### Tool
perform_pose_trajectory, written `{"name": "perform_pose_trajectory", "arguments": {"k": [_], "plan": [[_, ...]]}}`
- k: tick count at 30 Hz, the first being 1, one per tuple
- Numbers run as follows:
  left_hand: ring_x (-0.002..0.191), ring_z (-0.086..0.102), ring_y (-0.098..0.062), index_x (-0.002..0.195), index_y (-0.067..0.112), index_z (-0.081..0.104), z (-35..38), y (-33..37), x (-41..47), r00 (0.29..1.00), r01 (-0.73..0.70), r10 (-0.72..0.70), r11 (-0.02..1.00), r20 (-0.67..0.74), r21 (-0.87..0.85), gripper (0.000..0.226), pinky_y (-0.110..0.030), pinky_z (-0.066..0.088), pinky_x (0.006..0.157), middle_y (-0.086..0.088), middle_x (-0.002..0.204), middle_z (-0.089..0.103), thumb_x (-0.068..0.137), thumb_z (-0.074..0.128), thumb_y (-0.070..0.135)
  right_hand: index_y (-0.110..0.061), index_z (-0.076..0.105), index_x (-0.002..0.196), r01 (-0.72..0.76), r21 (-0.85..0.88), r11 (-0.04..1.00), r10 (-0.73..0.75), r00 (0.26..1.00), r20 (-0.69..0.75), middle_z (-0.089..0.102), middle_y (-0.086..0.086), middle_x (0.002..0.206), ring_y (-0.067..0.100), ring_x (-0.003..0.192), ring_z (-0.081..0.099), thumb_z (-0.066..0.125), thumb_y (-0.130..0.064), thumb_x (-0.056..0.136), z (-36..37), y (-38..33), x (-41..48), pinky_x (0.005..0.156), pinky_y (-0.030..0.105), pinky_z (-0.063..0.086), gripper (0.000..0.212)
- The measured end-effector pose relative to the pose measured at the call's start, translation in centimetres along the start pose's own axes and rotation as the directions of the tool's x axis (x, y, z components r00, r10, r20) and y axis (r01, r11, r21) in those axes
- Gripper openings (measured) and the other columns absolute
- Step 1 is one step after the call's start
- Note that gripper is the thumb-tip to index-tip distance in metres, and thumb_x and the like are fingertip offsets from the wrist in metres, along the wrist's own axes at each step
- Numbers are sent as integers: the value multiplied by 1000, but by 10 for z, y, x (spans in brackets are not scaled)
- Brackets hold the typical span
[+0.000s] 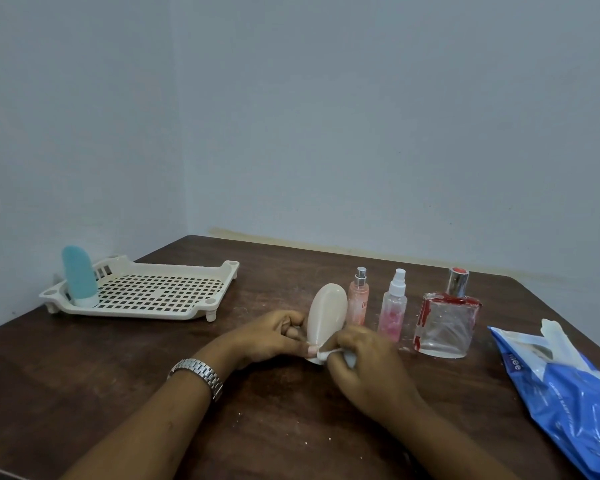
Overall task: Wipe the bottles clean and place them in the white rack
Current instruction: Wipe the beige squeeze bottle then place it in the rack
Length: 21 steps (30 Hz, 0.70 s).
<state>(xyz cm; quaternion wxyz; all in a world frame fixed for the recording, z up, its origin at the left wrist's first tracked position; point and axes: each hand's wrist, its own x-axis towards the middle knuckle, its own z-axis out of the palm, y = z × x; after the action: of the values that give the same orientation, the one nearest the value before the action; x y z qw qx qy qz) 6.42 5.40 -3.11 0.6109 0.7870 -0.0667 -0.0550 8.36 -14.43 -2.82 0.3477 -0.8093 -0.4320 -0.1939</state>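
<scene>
1. Gripping the cream bottle (328, 311) near its base with the left hand (271, 336), upright on the bench (125, 368).
2. Pinching a white wipe (326, 355) in the right hand (364, 360), against the bottle's lower right side.
3. Just right of the hands: silver-topped pink bottle (358, 299), white-topped pink bottle (392, 308), square glass bottle (445, 325), all standing.
4. Far left: white rack (160, 294), with a blue bottle (79, 275) upright at its left end.
5. Far right: blue pack (565, 396).

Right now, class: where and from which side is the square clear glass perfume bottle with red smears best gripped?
Probably the wide body of the glass perfume bottle, pinched across its flat front and back faces, from the right: it stands upright, that side is free, and the narrow silver cap gives less hold.
</scene>
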Motion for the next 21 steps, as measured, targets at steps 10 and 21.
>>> {"name": "perform_pose_trajectory", "arguments": {"k": [10,21], "plan": [[72,65,-11,112,1,62,-1,1,0,1000,-1,1,1000,16,5,29,-20,51,66,-7,83,70,83,70,3,-13,70,92,4,124,992,34,952,-304,61,-15,91,-14,95,53,62,9,79,-5,14,12,80,1,39,27],[76,66,-12,115,-3,59,-1,-2,2,1000,-3,3,1000,15,4,35,-20,51,69,-6,85,72,83,71,5,-16,73,80,-32,130,991,44,995,-94,60,-14,77,-1,83,56,66,-4,77,4,6,3,67,6,42,15]]}}
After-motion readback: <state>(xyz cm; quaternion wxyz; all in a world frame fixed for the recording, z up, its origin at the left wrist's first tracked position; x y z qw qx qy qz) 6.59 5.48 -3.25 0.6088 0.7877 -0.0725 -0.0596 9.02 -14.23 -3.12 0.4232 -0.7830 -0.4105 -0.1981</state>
